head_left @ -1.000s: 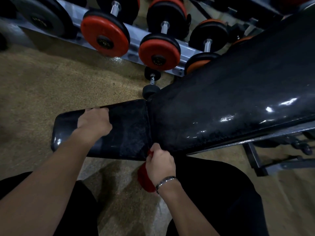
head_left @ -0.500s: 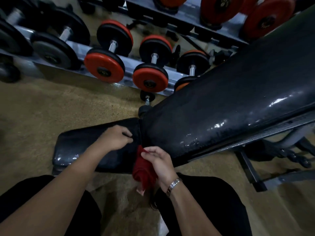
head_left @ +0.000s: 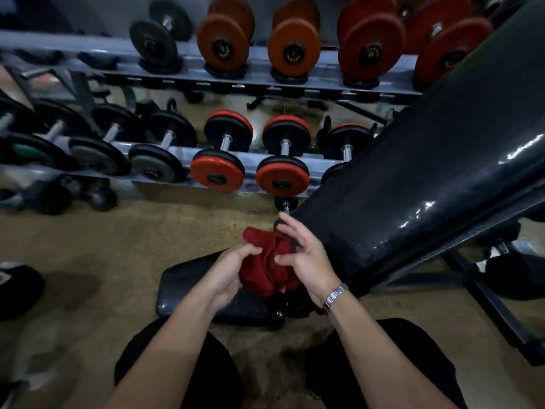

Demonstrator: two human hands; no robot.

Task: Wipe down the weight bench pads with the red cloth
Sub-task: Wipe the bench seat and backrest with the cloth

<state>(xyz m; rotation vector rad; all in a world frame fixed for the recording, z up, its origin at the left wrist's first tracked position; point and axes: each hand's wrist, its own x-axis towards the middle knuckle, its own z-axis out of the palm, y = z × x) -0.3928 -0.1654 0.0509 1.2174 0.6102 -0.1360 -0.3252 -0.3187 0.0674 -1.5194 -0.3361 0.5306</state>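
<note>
Mid-frame, the wiping pauses: I see both hands come up off the pads and meet over the seat pad (head_left: pixel 188 281) at lower centre. A second ago the left hand (head_left: pixel 227 270) lay flat on that pad while the right hand (head_left: pixel 306 258) worked the red cloth (head_left: pixel 265 261) along the near edge by the joint. Now the cloth sits bunched in the air between the two hands, touching neither pad.

The left grip is clenched into the cloth's folds. The right thumb pins a fold against the palm, with its fingers spread loose behind.

The long back pad (head_left: pixel 427 187) slants toward the upper right, glossy with highlights. The dumbbell rack (head_left: pixel 182 154) fills the top of the frame.

I read this as regathering the cloth for a fresh face before the next pass, most likely on the back pad.
</note>
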